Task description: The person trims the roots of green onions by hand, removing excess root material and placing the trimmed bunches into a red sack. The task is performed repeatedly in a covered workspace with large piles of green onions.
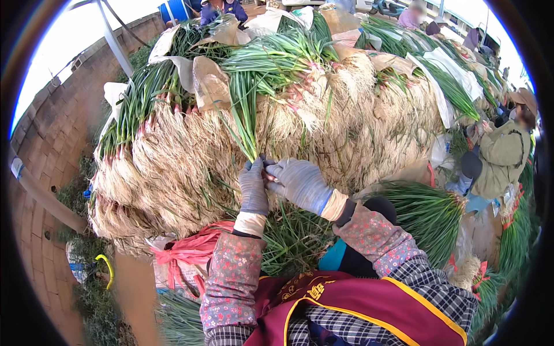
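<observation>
My left hand (253, 189), in a grey-blue knit glove, is closed round a small bunch of scallions (244, 118). Their green leaves point up and away from me, and the lower ends are hidden by my fingers. Beside it my right hand (303, 184), gloved the same way, has its fingers pinched together against the left fingertips. What lies between those right fingers is hidden. Just beyond both hands rises a big heap of scallions (346, 135), pale stringy roots facing me and green tops lying farther back.
Loose green leaves (294, 236) lie below my hands. Red plastic ties (193, 248) are at the left; a scallion bundle (424, 216) lies at the right. Sacking (209, 83) and white sheets (456, 75) cover parts of the heap. A person in an olive jacket (505, 153) sits at the right.
</observation>
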`<state>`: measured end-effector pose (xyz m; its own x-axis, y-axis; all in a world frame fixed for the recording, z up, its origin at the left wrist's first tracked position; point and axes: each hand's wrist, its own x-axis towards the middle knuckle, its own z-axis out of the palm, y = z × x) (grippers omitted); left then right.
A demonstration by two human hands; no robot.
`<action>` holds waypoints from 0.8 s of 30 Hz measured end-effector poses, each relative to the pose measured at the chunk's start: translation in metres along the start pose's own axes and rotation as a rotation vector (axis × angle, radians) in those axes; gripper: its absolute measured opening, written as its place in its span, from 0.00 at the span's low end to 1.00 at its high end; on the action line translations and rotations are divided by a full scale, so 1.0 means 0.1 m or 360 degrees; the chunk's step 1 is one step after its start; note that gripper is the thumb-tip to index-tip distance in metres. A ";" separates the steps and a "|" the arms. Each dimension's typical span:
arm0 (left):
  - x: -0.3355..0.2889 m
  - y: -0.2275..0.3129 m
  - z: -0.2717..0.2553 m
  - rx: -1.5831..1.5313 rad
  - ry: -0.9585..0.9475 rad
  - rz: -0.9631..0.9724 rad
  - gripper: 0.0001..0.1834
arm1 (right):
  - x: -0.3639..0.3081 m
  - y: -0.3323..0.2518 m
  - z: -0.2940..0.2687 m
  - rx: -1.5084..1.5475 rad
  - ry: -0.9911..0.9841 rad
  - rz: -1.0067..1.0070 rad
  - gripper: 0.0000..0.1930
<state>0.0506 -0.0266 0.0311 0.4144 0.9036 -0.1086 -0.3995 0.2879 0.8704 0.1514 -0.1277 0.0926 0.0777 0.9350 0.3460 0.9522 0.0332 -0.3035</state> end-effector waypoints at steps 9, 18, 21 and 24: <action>-0.45 -0.34 -0.38 -0.0606 -0.0322 -0.0368 0.15 | 0.19 0.47 0.83 0.2419 -0.0444 0.0800 0.13; -0.31 -0.60 -0.63 -0.0304 0.0280 -0.0313 0.09 | 0.14 0.30 1.21 0.2119 -0.0388 0.0613 0.14; -0.43 -0.44 -0.39 -0.0061 0.0402 -0.0447 0.09 | 0.08 0.29 1.39 0.2058 -0.0201 0.0733 0.15; -0.46 -0.49 -0.28 -0.0025 0.0458 -0.0358 0.10 | 0.05 0.25 1.58 0.1931 0.0269 0.0940 0.11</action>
<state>0.0283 -0.0730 -0.0196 0.2473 0.8686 -0.4294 -0.3381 0.4926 0.8019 0.1286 -0.0666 -0.0536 0.4985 0.8664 -0.0293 -0.0853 0.0155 -0.9962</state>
